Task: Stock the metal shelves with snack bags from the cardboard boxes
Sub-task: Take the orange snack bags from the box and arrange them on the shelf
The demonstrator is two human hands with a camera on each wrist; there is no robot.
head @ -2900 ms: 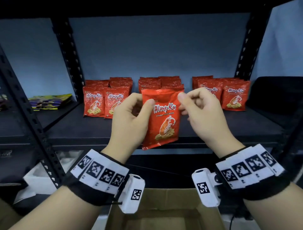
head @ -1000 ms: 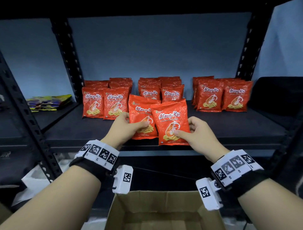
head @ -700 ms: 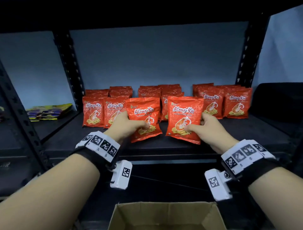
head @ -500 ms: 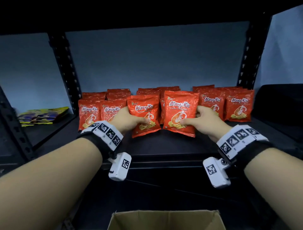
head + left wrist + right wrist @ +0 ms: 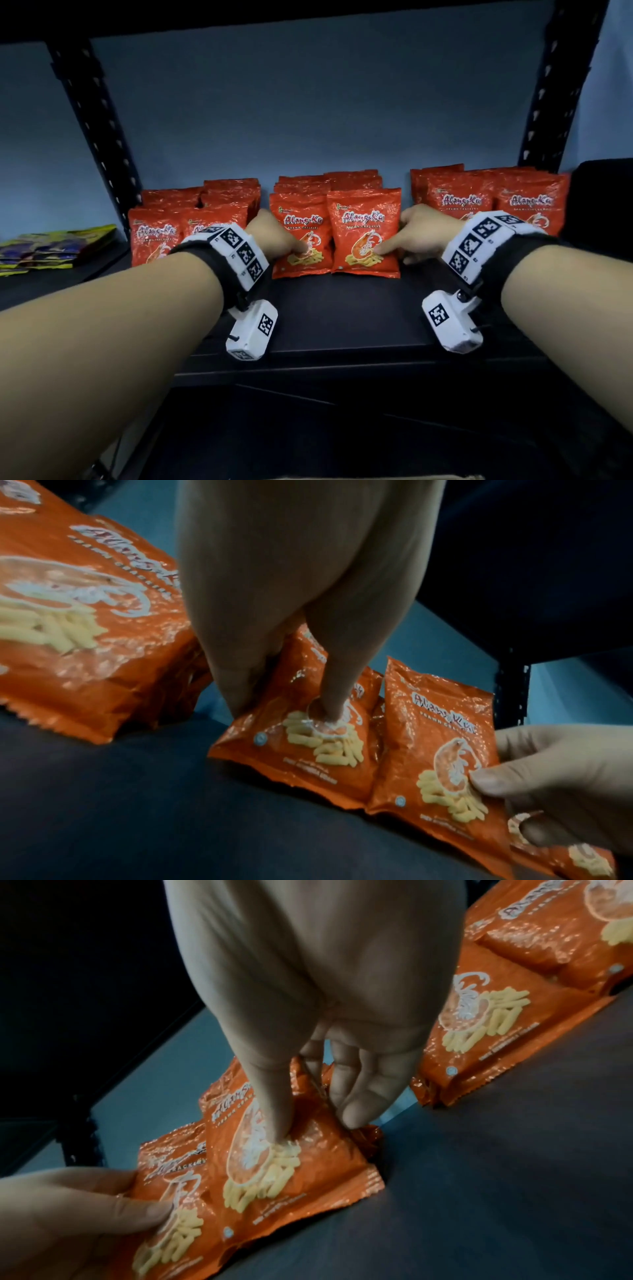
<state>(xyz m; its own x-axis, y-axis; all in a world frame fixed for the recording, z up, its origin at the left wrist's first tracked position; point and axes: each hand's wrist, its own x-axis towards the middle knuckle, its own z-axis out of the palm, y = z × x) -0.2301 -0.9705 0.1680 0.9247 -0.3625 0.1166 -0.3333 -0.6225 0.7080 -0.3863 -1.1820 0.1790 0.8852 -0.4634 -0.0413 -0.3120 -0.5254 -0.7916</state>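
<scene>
At the very bottom of the head view a thin edge of the cardboard box [image 5: 376,477] shows, nearest to the person. Above it comes the bare front part of the shelf [image 5: 342,315], dark and flat.

Both arms reach forward over this front part. The left hand [image 5: 274,236] pinches the left bag [image 5: 301,236]: its thumb is on the printed face and the fingers [image 5: 240,685] go round the bag's left edge to the back. The right hand [image 5: 416,233] pinches the right bag [image 5: 364,233] in the mirror way, thumb in front, fingers [image 5: 359,1096] behind the right edge. The two bags stand upright, long axis vertical, bottom seams on the shelf, and they touch each other side by side between the hands. Each hand is beside its own bag, so neither is nearer than the other.

I judge the bags are placed and the next move is to let go and pull the hands straight back. The bags lean against the middle stack [image 5: 329,181] just behind them. The left stack [image 5: 191,219] is just beside the left hand and the right stack [image 5: 486,198] just beside the right wrist, so a careless pull could knock their front bags down. Farther left, on the neighbouring shelf, flat yellow and purple packets [image 5: 51,246] lie well apart. Behind all is the blue wall [image 5: 308,102].
</scene>
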